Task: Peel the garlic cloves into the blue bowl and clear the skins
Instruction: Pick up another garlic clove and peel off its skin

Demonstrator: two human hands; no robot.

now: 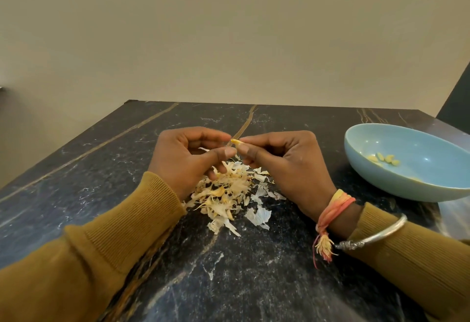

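A small yellowish garlic clove is held between both hands above the table. My left hand pinches it with finger and thumb, and my right hand pinches it from the other side. Beneath the hands lies a heap of pale garlic skins on the dark marble table. The blue bowl stands at the right and holds several peeled cloves.
The table's far edge meets a plain beige wall. A dark panel rises at the far right behind the bowl. My right wrist carries an orange thread band and a silver bangle.
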